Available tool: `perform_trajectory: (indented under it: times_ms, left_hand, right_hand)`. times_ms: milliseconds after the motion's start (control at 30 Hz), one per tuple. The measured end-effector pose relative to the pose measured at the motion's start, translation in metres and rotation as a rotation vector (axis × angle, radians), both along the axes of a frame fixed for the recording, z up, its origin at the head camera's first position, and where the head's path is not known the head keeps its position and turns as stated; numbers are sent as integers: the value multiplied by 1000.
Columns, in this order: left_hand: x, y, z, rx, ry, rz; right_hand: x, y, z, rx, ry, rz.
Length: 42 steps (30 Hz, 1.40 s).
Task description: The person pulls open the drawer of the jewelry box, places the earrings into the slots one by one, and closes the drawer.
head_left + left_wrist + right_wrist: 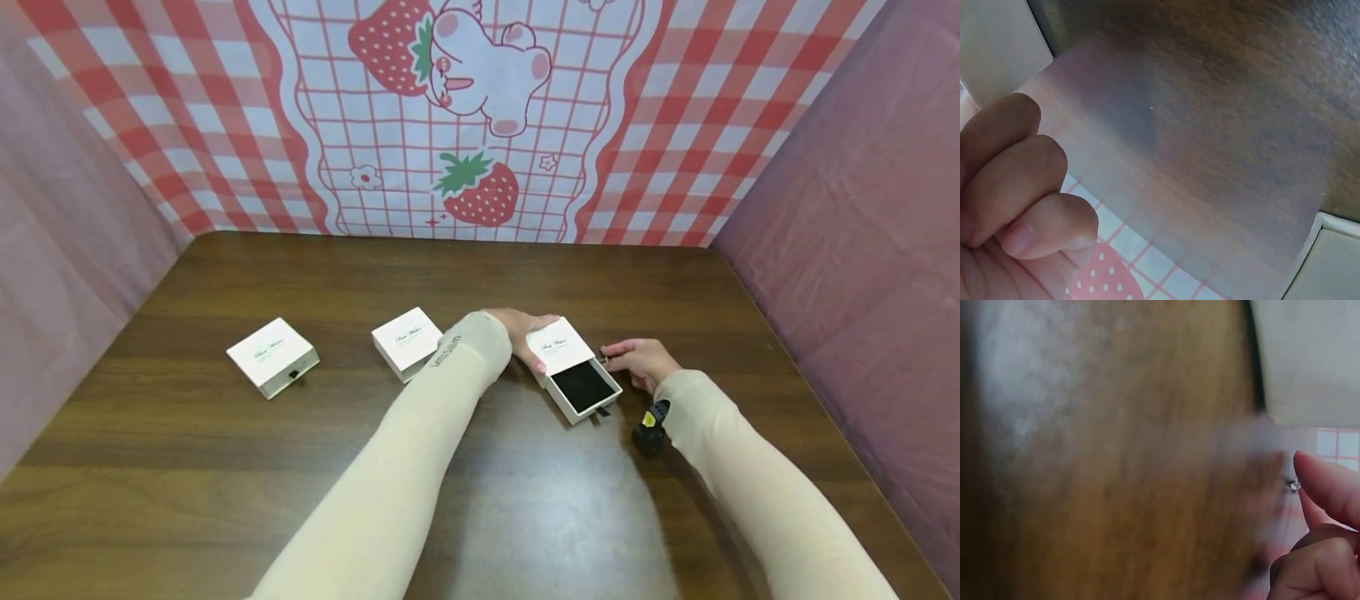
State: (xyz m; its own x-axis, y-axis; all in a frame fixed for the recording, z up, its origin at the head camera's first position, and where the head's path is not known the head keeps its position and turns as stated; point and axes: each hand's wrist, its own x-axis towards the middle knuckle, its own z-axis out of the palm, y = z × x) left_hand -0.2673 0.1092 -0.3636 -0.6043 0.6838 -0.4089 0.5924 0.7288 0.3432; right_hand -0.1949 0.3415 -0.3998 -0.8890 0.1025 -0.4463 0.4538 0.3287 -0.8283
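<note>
A white drawer-style jewelry box [557,345] stands right of the table's middle, its tray [576,415] pulled partway out toward the front right. Black padding [582,387] lines the tray, and a black ribbon tab [602,412] sticks out at its front. My left hand [517,329] grips the box's outer sleeve from the left; curled fingers [1019,169] show beside the white box wall in the left wrist view. Just right of the box, my right hand [643,360] pinches a small ring with a clear stone [1295,486] between thumb and finger. Most of the ring is hidden.
Two more white boxes sit closed on the brown wooden table [300,467]: one [405,337] by my left sleeve, another [273,357] farther left. A black wrist camera [649,428] hangs under my right wrist. A strawberry-patterned cloth [465,192] backs the table.
</note>
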Motion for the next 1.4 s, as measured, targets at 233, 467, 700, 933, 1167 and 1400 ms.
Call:
perform_trajectory:
  times_ms: [233,467,700,933,1167,1400]
  left_hand:
    - [0,1,-1,-15,-3,-6]
    - [0,1,0,-14,-11,-5]
    - [0,0,0,-20,-10,-1]
    - [2,-1,1,-12,-22,0]
    - [2,-1,3,-2,-35,21]
    - [1,0,3,-11,-23,25]
  right_hand:
    - [0,-1,0,19,-12,-5]
    - [0,-1,0,26,-5,7]
    - [-1,-1,-1,53,-12,18]
    - [-1,-4,-1,68,-17,26]
    - [-1,-4,-1,98,-3,39]
    - [-1,-1,-1,100,1,45]
